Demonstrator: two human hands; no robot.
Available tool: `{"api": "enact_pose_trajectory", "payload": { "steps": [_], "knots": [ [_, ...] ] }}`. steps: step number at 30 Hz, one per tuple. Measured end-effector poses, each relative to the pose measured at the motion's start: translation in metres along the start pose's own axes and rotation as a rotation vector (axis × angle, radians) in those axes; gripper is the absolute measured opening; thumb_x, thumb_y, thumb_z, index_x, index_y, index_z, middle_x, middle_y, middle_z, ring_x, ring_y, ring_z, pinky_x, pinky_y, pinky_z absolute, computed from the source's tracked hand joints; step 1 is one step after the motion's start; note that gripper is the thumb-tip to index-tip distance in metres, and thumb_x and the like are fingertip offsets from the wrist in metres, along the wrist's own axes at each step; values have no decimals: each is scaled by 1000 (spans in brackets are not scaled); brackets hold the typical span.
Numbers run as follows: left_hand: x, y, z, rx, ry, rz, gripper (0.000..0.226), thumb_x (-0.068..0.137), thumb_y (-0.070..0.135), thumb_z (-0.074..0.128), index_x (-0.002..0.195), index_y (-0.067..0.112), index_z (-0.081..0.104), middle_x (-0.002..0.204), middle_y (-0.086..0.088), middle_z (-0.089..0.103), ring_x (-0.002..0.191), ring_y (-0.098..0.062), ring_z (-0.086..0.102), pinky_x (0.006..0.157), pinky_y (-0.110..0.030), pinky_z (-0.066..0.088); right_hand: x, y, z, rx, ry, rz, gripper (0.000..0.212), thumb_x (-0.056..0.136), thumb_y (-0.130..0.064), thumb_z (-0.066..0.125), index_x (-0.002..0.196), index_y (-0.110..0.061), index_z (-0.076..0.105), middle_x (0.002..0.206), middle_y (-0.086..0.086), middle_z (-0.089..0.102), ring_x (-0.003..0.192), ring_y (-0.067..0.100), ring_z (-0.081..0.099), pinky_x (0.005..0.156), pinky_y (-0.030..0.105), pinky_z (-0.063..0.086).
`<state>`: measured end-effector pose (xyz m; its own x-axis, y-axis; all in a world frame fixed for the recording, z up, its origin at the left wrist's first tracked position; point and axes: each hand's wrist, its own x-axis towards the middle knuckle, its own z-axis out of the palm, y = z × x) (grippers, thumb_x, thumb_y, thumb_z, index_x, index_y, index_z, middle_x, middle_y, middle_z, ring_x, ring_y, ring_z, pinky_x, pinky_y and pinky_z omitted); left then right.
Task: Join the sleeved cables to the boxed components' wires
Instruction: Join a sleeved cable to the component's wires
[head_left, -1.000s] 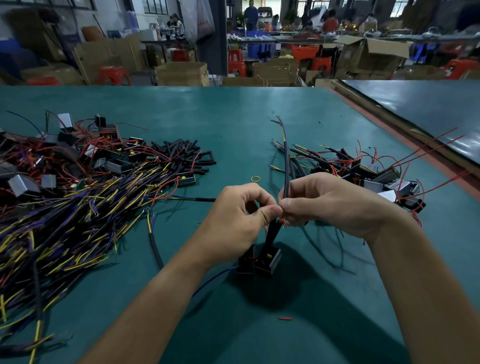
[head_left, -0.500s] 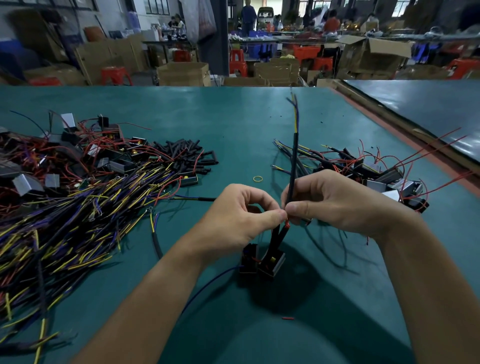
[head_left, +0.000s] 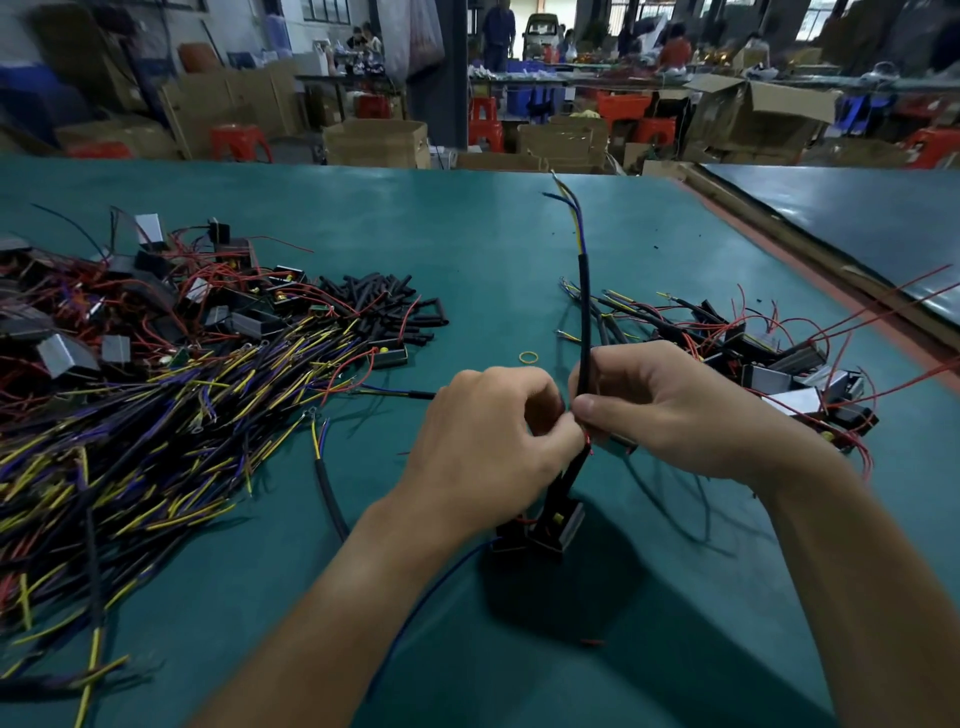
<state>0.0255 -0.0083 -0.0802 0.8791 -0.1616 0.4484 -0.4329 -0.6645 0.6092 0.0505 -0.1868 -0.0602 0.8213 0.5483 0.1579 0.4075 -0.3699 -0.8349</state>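
Note:
My right hand (head_left: 670, 410) grips a black sleeved cable (head_left: 584, 306) that stands nearly upright, its yellow and blue leads fanning out at the top. Thumb and fingers of my left hand (head_left: 488, 441) pinch the thin red wire at the cable's lower end, right against my right thumb. Below the hands hangs a small black boxed component (head_left: 550, 530), just above the green table (head_left: 467, 234). The joint itself is hidden between my fingertips.
A large heap of yellow, purple and red wires with boxed components (head_left: 130, 374) covers the left. Loose black sleeve pieces (head_left: 384, 306) lie behind it. Joined parts with red wires (head_left: 769, 358) are piled at the right. A yellow rubber band (head_left: 529, 357) and a loose sleeved cable (head_left: 327, 483) lie nearby.
The sleeved cable has swung up from leaning back to nearly upright and risen slightly. Both hands stay pinched together at its lower end.

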Motion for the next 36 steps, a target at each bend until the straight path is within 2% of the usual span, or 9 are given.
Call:
{"api": "enact_pose_trajectory", "payload": {
  "steps": [5, 9, 16, 21, 24, 26, 30, 33, 36],
  "knots": [
    [0, -1, 5, -158, -37, 12, 18, 74, 34, 59, 67, 20, 67, 55, 8, 59, 40, -4, 39, 46, -20, 29, 0, 2, -2, -15, 48, 21, 11, 92, -10, 64, 82, -5, 67, 71, 16, 66, 64, 15, 56, 61, 34, 45],
    [3, -4, 7, -302, -32, -55, 17, 72, 31, 64, 59, 20, 65, 46, 7, 48, 40, -2, 33, 44, -16, 25, 0, 2, 0, -15, 94, 30, 21, 89, -9, 69, 69, -12, 64, 55, -3, 61, 51, 5, 50, 51, 18, 38],
    [7, -8, 5, -486, -75, -194, 17, 65, 31, 69, 61, 15, 70, 44, 6, 50, 42, -10, 36, 46, -22, 30, 2, -2, 4, 18, 130, 0, 26, 88, -4, 68, 64, -13, 62, 51, -6, 58, 45, 2, 46, 46, 13, 35],
    [9, -5, 2, -688, -191, -343, 7, 63, 12, 70, 58, 12, 67, 48, -2, 54, 38, -13, 40, 39, -18, 33, 0, -3, 2, 29, 127, 11, 21, 86, -5, 70, 67, -7, 64, 52, -2, 58, 46, 5, 46, 46, 16, 34],
    [10, -9, -3, -774, -295, -414, 24, 75, 0, 72, 59, 16, 67, 51, -3, 51, 38, -11, 43, 41, -17, 35, 0, -4, 1, 46, 120, 1, 15, 87, -4, 70, 73, -2, 67, 60, 12, 63, 55, 12, 52, 52, 24, 38],
    [11, -11, -8, -830, -385, -448, 21, 82, 6, 70, 64, 18, 68, 55, 1, 55, 39, -9, 46, 43, -16, 38, 0, -4, 0, 69, 108, -5, 12, 88, -2, 69, 75, -1, 67, 66, 16, 66, 60, 15, 55, 55, 27, 41],
    [11, -13, -14, -1011, -521, -507, 4, 80, 15, 72, 76, 15, 70, 75, -3, 69, 46, -10, 56, 48, -19, 48, -1, -4, -1, 96, 101, -8, 14, 88, -1, 68, 74, -1, 67, 62, 6, 66, 58, 9, 54, 55, 20, 41],
    [11, -13, -15, -1046, -581, -534, 11, 74, 21, 69, 80, 12, 70, 78, -5, 70, 49, -10, 58, 49, -19, 50, -2, -5, -2, 90, 97, -10, 13, 88, -3, 68, 74, -3, 67, 67, 16, 67, 63, 17, 56, 60, 31, 41],
    [11, -15, -13, -1063, -593, -552, 12, 72, 19, 70, 81, 11, 72, 77, -6, 70, 49, -9, 59, 49, -18, 50, -3, -4, -2, 70, 101, -6, 12, 88, 0, 67, 76, -2, 68, 67, 18, 66, 63, 17, 56, 61, 35, 41]
  ]
}}
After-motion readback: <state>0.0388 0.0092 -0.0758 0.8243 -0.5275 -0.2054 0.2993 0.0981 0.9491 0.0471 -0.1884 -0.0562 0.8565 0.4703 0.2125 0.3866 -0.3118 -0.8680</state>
